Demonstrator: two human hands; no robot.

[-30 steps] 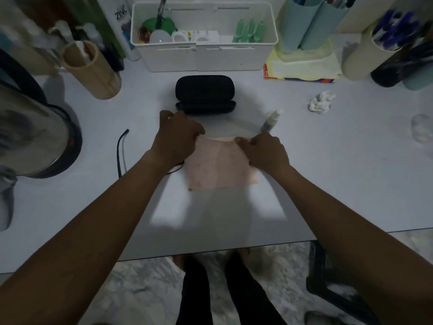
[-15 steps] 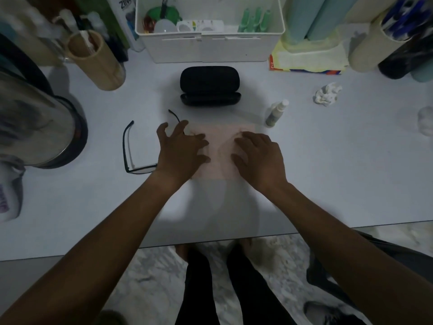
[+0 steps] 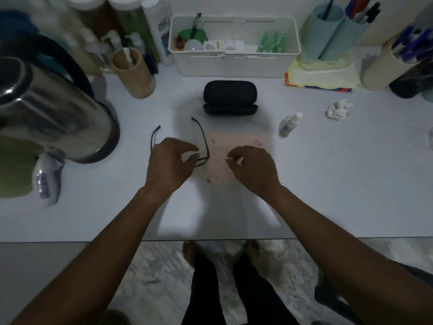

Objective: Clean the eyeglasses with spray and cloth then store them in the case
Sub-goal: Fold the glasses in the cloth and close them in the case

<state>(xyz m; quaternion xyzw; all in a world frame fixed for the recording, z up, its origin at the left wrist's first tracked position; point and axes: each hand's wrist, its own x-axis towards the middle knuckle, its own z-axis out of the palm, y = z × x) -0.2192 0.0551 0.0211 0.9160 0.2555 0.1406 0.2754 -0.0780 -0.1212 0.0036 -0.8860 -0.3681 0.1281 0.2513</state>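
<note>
My eyeglasses lie mid-table, temples toward the far edge, one crossing the pink cloth's left edge. My left hand curls over their front; I cannot tell if it grips. My right hand hovers above the cloth, loosely curled, holding nothing. Beyond lie the black case and the spray bottle.

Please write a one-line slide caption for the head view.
Left hand at the eyeglasses beside the cloth; case and spray lie beyond.
</note>
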